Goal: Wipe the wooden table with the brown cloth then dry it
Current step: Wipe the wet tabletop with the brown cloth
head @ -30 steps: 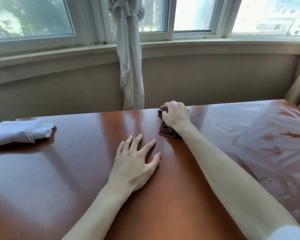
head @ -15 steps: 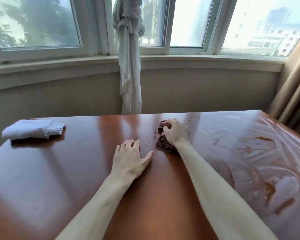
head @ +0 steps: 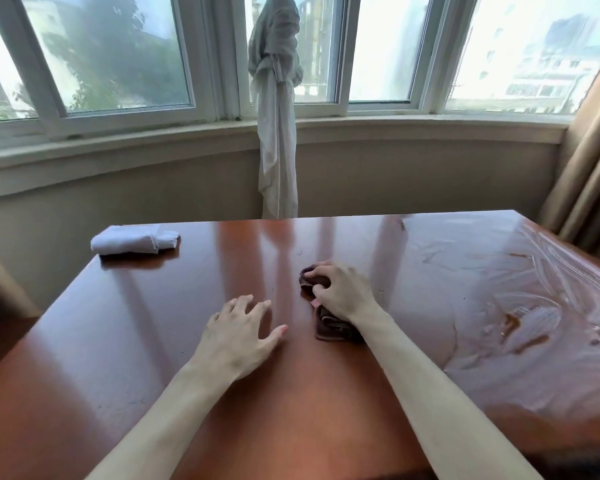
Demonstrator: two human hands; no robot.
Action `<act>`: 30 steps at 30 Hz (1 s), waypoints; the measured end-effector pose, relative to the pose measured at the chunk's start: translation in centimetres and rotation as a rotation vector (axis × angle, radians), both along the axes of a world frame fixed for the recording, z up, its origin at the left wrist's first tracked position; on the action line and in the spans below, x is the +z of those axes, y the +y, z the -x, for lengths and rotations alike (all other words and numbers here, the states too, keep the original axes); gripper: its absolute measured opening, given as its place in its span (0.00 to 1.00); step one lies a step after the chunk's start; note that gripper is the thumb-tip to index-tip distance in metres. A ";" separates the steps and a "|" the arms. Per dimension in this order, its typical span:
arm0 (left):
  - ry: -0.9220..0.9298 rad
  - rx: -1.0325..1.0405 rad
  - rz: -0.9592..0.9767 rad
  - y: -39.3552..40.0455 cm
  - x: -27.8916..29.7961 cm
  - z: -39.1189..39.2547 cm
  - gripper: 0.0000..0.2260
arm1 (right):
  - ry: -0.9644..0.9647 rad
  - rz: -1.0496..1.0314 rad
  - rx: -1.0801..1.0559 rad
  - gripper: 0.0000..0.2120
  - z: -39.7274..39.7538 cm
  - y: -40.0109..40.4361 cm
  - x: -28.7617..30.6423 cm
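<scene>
My right hand (head: pixel 343 292) grips the bunched brown cloth (head: pixel 333 325) mid-table (left hand (head: pixel 238 336) loosely spread, empty, beside it), and I judge such a small wad could skip patches of the wooden table (head: pixel 153 341).

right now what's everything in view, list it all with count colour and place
wooden table: 1, reddish brown, fills the foreground; wet streaks on its right part
brown cloth: 1, dark brown, table centre, under the right hand
white cloth: 1, white, folded, far left of the table
tied curtain: 1, pale grey, hanging at the window centre
tan curtain: 1, tan, right edge
windows: several panes, white frames, behind the table
left hand: 1, fingers spread, on the table
right hand: 1, gripping the brown cloth
</scene>
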State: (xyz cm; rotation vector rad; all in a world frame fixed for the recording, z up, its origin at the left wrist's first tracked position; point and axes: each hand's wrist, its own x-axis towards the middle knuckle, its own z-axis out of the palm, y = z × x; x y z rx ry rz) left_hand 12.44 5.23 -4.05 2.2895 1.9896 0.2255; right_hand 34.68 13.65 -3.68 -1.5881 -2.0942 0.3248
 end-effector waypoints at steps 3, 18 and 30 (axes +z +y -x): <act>0.018 0.002 0.047 -0.6 0.0 0.5 0.32 | 0.032 -0.006 0.222 0.22 0.1 -1.9 -0.5; 0.097 -0.026 0.069 -0.7 0.1 0.6 0.33 | -0.045 -0.058 0.103 0.21 -1.0 -9.3 -0.5; 0.087 -0.022 0.106 -1.2 0.6 0.8 0.31 | 0.142 0.026 0.066 0.20 1.0 -8.8 0.0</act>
